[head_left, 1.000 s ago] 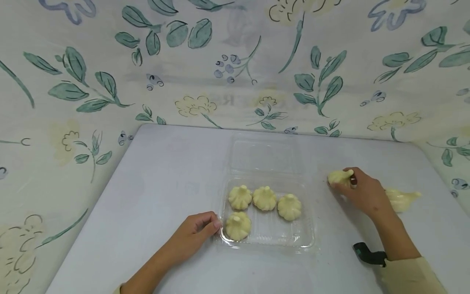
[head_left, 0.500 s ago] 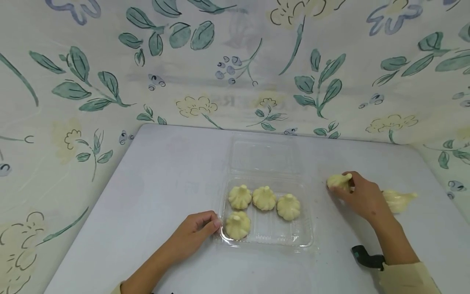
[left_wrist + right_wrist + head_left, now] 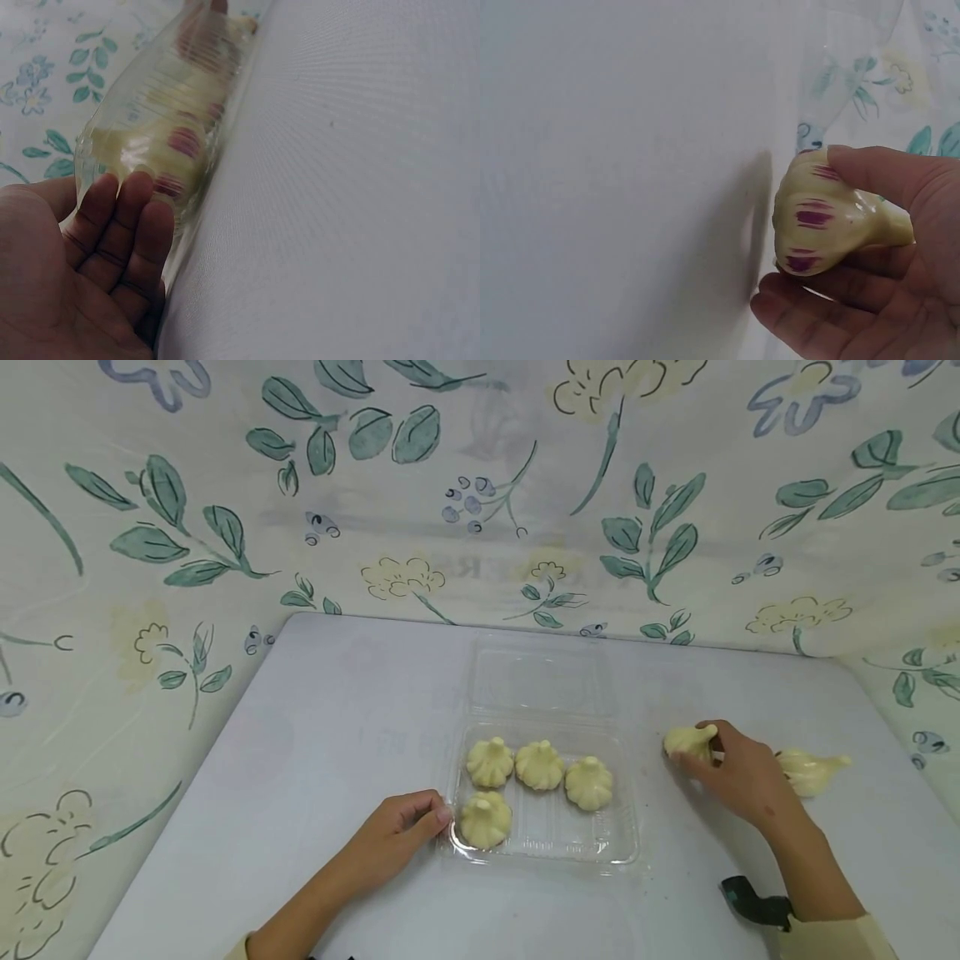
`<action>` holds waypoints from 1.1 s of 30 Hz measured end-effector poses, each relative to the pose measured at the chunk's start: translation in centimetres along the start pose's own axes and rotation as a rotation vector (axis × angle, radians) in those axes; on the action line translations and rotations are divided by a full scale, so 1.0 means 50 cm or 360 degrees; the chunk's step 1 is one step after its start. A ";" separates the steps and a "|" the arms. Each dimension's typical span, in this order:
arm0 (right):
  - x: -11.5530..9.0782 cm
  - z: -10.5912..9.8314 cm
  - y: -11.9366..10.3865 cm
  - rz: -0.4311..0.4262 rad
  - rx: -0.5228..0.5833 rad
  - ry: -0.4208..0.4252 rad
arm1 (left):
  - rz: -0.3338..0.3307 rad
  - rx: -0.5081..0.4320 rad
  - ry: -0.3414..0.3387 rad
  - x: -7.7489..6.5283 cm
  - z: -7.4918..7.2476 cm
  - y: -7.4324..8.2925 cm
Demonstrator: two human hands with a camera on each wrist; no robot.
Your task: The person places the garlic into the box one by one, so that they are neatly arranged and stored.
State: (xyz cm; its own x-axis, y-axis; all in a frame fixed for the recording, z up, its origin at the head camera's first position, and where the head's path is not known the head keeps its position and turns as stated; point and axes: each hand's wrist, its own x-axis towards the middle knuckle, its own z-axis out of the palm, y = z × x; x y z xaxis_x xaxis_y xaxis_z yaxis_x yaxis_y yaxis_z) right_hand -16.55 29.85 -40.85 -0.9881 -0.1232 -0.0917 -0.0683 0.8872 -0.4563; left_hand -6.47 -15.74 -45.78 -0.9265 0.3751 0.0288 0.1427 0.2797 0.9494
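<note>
My right hand (image 3: 742, 777) grips a pale yellow garlic bulb (image 3: 688, 742) to the right of the clear plastic container (image 3: 558, 839). In the right wrist view, thumb and fingers hold that garlic bulb (image 3: 817, 217) by its sides; purple streaks mark it and its stem points toward the palm. My left hand (image 3: 397, 839) holds the container's near left edge. Seen from the left wrist, the fingers (image 3: 135, 232) lie against the container's clear wall, the thumb partly hidden. Several garlic bulbs sit inside: a back row (image 3: 540, 766) and one at front left (image 3: 486, 820).
Another garlic bulb (image 3: 810, 772) lies on the table beyond my right wrist, partly covered by the hand. The container's clear lid (image 3: 540, 677) lies open toward the back. A black curved object (image 3: 750, 902) is at my right wrist. Floral cloth (image 3: 480, 527) hangs behind the white table (image 3: 360, 710).
My right hand and its garlic bulb have come slightly toward me. The left hand stays at the container, and the bulbs inside have not moved.
</note>
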 end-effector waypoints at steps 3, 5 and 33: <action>-0.007 -0.001 -0.005 -0.0021 0.0028 0.0015 | -0.0002 0.0003 0.0001 0.000 -0.001 0.000; -0.012 -0.002 -0.011 -0.0032 0.0044 0.0029 | -0.0002 0.0003 0.0000 0.000 -0.001 -0.001; -0.109 -0.032 -0.175 -0.0367 0.0150 0.0317 | -0.0039 0.0003 0.0005 0.000 -0.001 0.002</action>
State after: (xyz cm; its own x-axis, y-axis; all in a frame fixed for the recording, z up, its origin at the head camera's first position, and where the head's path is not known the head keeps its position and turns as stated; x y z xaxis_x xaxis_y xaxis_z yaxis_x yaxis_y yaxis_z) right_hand -10.77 23.46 -34.94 -0.9563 -0.2184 0.1944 -0.2896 0.7999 -0.5257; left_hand -6.45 -15.74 -45.67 -0.9309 0.3652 0.0064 0.1205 0.2905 0.9493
